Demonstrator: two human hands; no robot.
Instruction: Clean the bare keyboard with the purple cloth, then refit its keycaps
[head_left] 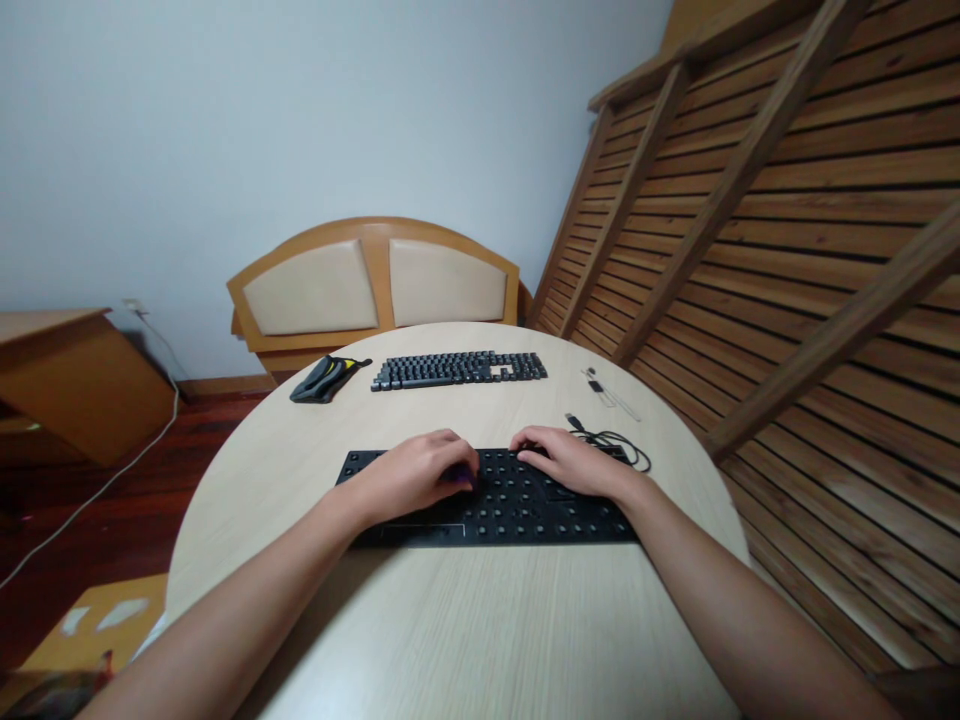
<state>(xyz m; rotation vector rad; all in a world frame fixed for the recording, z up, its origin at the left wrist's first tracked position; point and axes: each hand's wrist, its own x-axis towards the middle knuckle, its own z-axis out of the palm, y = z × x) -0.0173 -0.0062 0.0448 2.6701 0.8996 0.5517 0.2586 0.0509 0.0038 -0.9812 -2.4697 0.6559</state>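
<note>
A black keyboard base (525,520) with its keycaps off and bare switches showing lies on the round table, near its middle. My left hand (435,465) is over its left half, fingers curled round a small dark purplish thing that I cannot make out. With bent fingers and thumb, my right hand (559,458) grips the far edge of the base, right of centre. Behind the base, the loose black keycaps (442,370) are set out in keyboard rows, with a gap toward the right. The coiled black USB cable (619,440) lies beyond my right hand.
A black and yellow tool or pouch (326,380) lies at the table's back left. Small wire tools (604,390) lie at the back right. A wooden headboard (382,300) stands behind the round table (480,630), and a slatted wooden frame (810,300) leans along the right.
</note>
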